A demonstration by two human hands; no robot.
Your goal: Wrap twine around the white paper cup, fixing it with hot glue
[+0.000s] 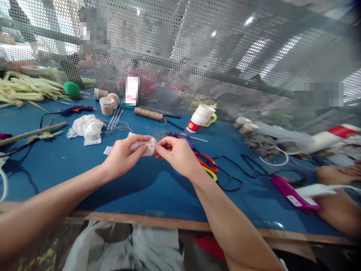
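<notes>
A small white paper cup point(150, 146) with a reddish print lies on its side in the air above the blue table. My left hand point(122, 153) is closed around it, thumb in front and fingers behind. Against the cup's right end, the fingertips of my right hand point(175, 151) are pinched together; what is between them is too small to make out. A glue gun point(180, 135) with a blue body lies just behind my right hand, partly covered by it. Red-handled scissors point(208, 162) rest beside my right wrist, near a yellow handle point(210, 173).
Stacked paper cups point(200, 117), a twine roll point(148, 113), twine-wrapped cups point(107, 106) and glue sticks point(115, 118) stand or lie farther back. White plastic point(86, 128) and another glue gun point(76, 109) are left. Right are cables, a purple power strip point(295, 194) and another person's arm point(340, 207).
</notes>
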